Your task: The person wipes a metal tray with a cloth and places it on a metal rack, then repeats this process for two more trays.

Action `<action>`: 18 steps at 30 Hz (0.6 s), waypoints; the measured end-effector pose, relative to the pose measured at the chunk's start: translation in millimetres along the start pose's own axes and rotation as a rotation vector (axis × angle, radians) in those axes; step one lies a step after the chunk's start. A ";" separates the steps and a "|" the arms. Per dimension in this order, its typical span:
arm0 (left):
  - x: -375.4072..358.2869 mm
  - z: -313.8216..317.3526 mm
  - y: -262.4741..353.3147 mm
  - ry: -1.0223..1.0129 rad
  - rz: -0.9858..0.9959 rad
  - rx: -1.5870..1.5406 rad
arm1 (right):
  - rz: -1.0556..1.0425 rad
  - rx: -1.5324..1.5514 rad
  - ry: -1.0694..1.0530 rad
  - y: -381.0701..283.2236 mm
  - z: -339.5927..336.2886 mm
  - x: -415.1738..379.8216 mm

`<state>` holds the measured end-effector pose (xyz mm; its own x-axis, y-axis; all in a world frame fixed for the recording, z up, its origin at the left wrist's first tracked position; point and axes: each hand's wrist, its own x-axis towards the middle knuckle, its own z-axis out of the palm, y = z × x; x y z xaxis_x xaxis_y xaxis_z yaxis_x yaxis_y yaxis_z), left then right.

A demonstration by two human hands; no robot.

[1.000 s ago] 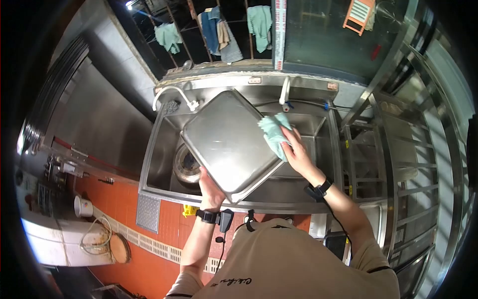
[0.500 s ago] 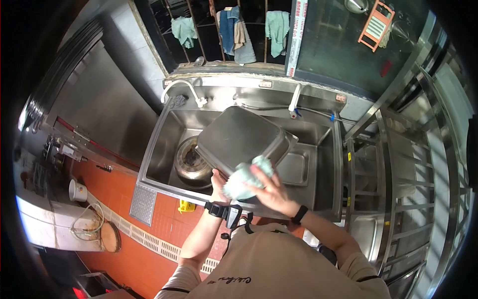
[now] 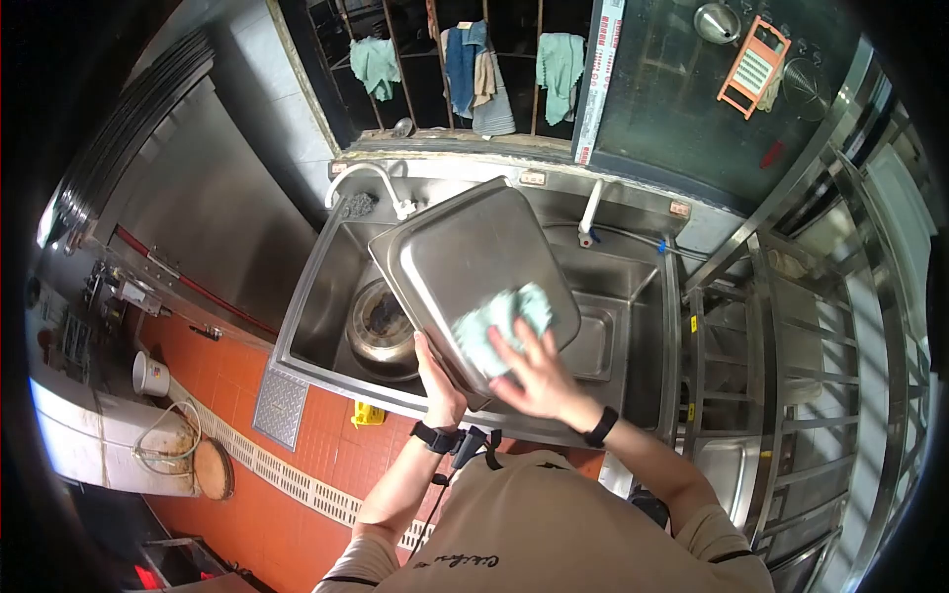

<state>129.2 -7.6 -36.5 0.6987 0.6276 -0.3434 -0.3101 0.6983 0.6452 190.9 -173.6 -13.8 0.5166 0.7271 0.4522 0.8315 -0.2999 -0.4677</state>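
Observation:
A large rectangular steel pan (image 3: 474, 242) is held tilted above the double sink, its outer bottom turned towards me. My left hand (image 3: 438, 381) grips the pan's near-left rim, thumb along the edge. Pressed on the pan's outer surface is a pale green cloth (image 3: 499, 321), held under my right hand (image 3: 537, 374), whose fingers lie over it. Below and left of the pan, a round metal pot or bowl (image 3: 381, 336) with a dark patch rests in the left basin, partly hidden.
The steel sink (image 3: 297, 316) has a white curved faucet (image 3: 366, 170) at left and another tap (image 3: 591, 212) at right. In the right basin sits a rectangular tray (image 3: 596, 341). A metal rack (image 3: 781, 395) stands to the right. Cloths (image 3: 559, 74) hang on the window bars.
The pan has turned and tipped up so more of its bottom faces me. My right hand and the cloth have moved slightly across it; the left hand keeps its hold on the rim.

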 end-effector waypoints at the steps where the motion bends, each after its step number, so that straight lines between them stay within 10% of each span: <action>1: 9.7 -10.7 -5.3 -0.051 0.000 -0.018 | -0.028 -0.010 -0.060 -10.9 2.5 -3.4; 6: -11.3 4.7 6.4 0.023 0.117 0.172 | 0.134 -0.256 0.174 38.8 1.8 11.2; 9: -20.5 7.2 6.6 -0.040 0.099 0.251 | 0.404 0.135 0.384 57.2 -5.0 37.2; 13: -21.0 11.7 1.3 -0.018 0.156 0.430 | -0.050 -0.167 0.225 17.2 -6.4 43.6; 18: -23.2 23.8 5.7 -0.016 0.208 0.465 | -0.038 -0.090 0.274 26.0 -16.2 74.3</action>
<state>126.5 -26.4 -8.6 0.6638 0.7289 -0.1674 -0.1266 0.3302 0.9354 254.3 -137.3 19.9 0.5108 0.5488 0.6617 0.8596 -0.3384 -0.3829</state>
